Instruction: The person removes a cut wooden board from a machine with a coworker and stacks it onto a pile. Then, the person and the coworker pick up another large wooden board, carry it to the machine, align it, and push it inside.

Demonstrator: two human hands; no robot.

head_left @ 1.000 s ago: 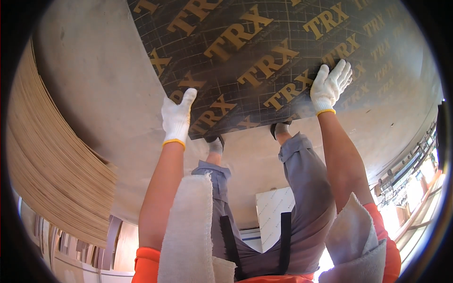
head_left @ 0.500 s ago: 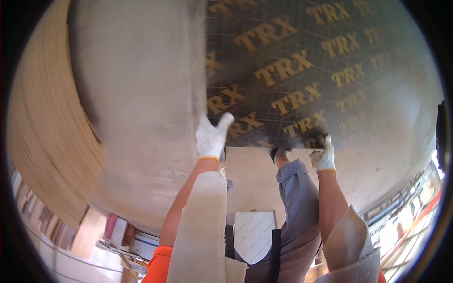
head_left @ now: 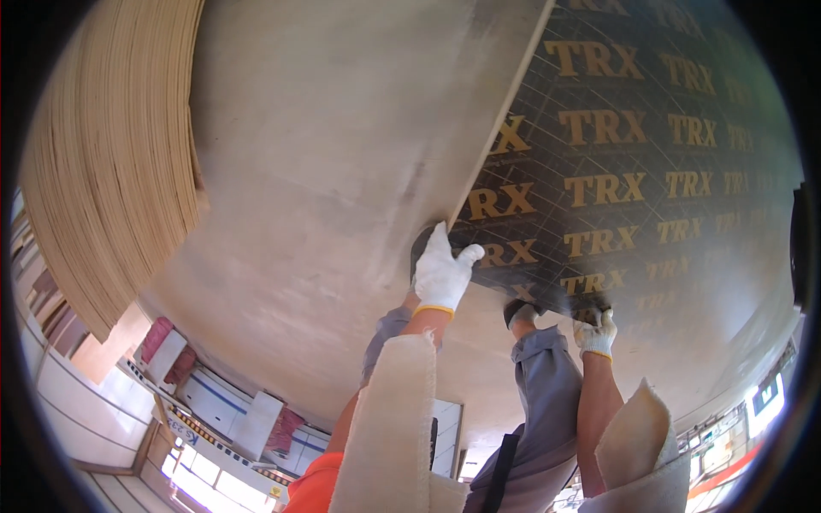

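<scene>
The black film-faced panel (head_left: 633, 158) is now farther right in view and turned. The left hand (head_left: 443, 272) has its fingers grasping the near-left corner; the right hand (head_left: 595, 333), flat on top 1 second ago, clasps the near edge.

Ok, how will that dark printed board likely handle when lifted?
The board seems stiff: its left edge runs straight. Being broad, it's probably heavy; left hand and right hand are both on it. Its shiny face may be slippery.
</scene>
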